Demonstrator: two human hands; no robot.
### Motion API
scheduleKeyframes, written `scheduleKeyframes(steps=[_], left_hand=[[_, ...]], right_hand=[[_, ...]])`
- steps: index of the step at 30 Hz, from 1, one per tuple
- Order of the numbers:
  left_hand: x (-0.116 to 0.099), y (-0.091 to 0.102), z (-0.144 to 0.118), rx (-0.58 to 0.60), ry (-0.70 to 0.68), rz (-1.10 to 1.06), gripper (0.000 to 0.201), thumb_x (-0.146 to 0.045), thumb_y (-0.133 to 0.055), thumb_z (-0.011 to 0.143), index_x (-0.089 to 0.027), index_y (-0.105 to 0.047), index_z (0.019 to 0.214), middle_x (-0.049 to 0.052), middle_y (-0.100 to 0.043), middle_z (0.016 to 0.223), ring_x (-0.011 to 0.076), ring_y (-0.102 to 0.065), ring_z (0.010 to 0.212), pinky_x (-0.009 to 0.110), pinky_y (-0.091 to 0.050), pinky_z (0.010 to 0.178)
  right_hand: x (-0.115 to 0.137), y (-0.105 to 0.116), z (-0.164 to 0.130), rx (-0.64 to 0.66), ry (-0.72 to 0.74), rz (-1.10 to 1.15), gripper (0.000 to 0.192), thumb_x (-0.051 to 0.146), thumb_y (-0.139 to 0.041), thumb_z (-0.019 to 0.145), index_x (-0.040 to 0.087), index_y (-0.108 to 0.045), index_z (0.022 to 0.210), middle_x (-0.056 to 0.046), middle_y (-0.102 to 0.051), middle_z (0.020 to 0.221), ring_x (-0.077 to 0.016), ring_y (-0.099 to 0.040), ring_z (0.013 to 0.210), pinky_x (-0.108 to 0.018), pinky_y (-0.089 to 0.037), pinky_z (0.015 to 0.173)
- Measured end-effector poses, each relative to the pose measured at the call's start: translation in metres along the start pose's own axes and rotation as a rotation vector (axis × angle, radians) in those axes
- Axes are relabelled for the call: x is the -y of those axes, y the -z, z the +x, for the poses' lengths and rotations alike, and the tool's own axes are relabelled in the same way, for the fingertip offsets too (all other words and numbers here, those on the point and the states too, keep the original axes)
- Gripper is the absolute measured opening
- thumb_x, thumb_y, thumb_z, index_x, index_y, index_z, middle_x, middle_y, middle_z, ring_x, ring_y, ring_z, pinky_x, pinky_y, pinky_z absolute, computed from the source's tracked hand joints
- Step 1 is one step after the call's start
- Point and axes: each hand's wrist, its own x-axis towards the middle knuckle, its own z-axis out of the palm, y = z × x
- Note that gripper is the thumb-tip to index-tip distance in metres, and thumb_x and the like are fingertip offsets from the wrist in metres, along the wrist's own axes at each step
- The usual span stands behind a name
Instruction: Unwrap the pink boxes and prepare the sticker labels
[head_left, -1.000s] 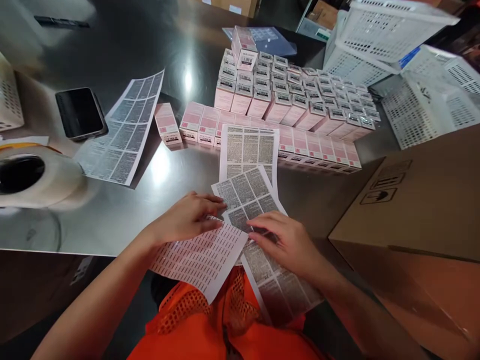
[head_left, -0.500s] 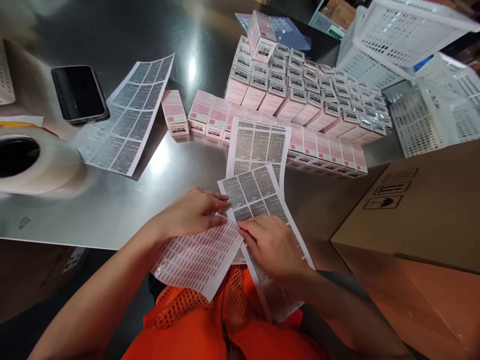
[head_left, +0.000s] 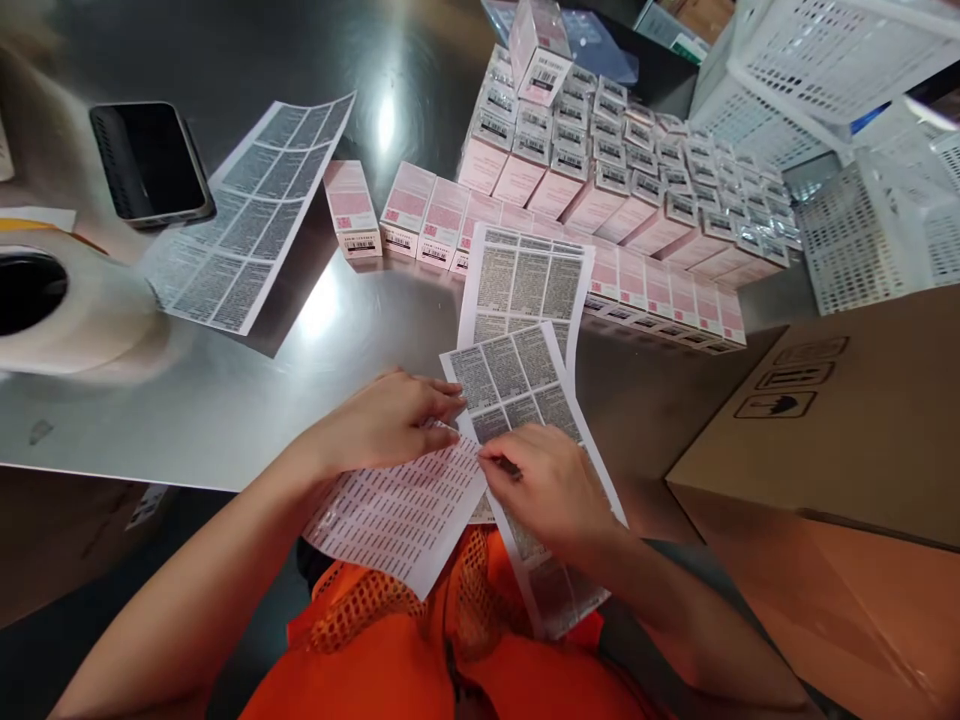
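Observation:
A white sheet of small printed stickers (head_left: 405, 520) slants toward my lap. My left hand (head_left: 394, 418) grips its upper edge, thumb on the printed face and fingers stretched beyond the edge. My right hand (head_left: 551, 485) has thumb and forefinger pinched at the sheet's right corner; whether a single sticker is between the fingertips is too small to tell. Beneath my right hand lies a sheet of large text labels (head_left: 510, 375), hanging over the table edge. Another text label sheet (head_left: 529, 280) lies partly under it, against a row of pink and white boxes (head_left: 637, 285).
Stacked small boxes (head_left: 600, 150) stand behind the row, one box (head_left: 540, 60) on top. At left are a phone (head_left: 154, 160), a curled label sheet (head_left: 255, 220) and a tape roll (head_left: 90, 310). A carton (head_left: 817, 440) and white baskets (head_left: 847, 240) stand at right.
The view has shifted slightly. My right thumb and forefinger have arched, opening a gap behind their pinched tips at the sheet's corner. My left hand stays nearly in place.

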Motion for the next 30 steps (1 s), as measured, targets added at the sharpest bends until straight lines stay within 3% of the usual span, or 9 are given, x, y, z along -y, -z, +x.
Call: scheduleKeyframes(steps=[3, 6, 10, 18, 30], left_hand=[[0.001, 0.000, 0.000, 0.019, -0.017, 0.018, 0.017, -0.032, -0.056, 0.092, -0.024, -0.071, 0.092, 0.002, -0.065, 0.137, 0.0256, -0.051, 0.137, 0.041, -0.037, 0.105], [-0.001, -0.003, -0.002, 0.036, -0.031, 0.077, 0.015, -0.030, -0.055, 0.092, -0.024, -0.069, 0.093, 0.002, -0.064, 0.138, 0.0258, -0.049, 0.139, 0.043, -0.038, 0.101], [-0.004, -0.009, -0.005, -0.006, -0.053, 0.169, 0.016, -0.029, -0.053, 0.092, -0.022, -0.068, 0.093, 0.004, -0.061, 0.142, 0.0265, -0.051, 0.137, 0.043, -0.039, 0.095], [-0.004, -0.011, -0.006, -0.020, -0.081, 0.200, 0.017, -0.026, -0.052, 0.092, -0.022, -0.069, 0.091, 0.005, -0.061, 0.141, 0.0255, -0.053, 0.135, 0.043, -0.038, 0.093], [-0.001, -0.011, -0.005, -0.022, -0.087, 0.184, 0.018, -0.027, -0.051, 0.092, -0.023, -0.069, 0.091, 0.002, -0.063, 0.140, 0.0243, -0.053, 0.135, 0.042, -0.037, 0.092]], right_hand=[[-0.006, 0.014, 0.002, 0.085, -0.151, 0.282, 0.013, 0.013, -0.067, 0.085, 0.022, -0.073, 0.077, 0.002, -0.071, 0.073, -0.0140, -0.062, 0.070, -0.027, -0.043, 0.066], [-0.020, 0.023, 0.009, 0.067, -0.364, 0.593, 0.007, 0.029, -0.074, 0.082, 0.022, -0.072, 0.082, 0.001, -0.072, 0.076, -0.0138, -0.063, 0.069, -0.025, -0.046, 0.063], [-0.041, 0.012, 0.032, -0.018, -0.497, 0.840, 0.034, 0.034, -0.078, 0.073, 0.022, -0.063, 0.101, 0.002, -0.070, 0.078, -0.0136, -0.063, 0.068, -0.026, -0.048, 0.064], [-0.052, -0.011, 0.052, 0.003, -0.500, 0.720, 0.043, 0.032, -0.074, 0.076, 0.025, -0.042, 0.103, 0.005, -0.068, 0.076, -0.0142, -0.062, 0.064, -0.026, -0.045, 0.059], [-0.046, -0.006, 0.054, 0.038, -0.482, 0.585, 0.040, 0.028, -0.071, 0.076, 0.025, -0.038, 0.100, 0.006, -0.068, 0.074, -0.0152, -0.064, 0.064, -0.027, -0.045, 0.059]])
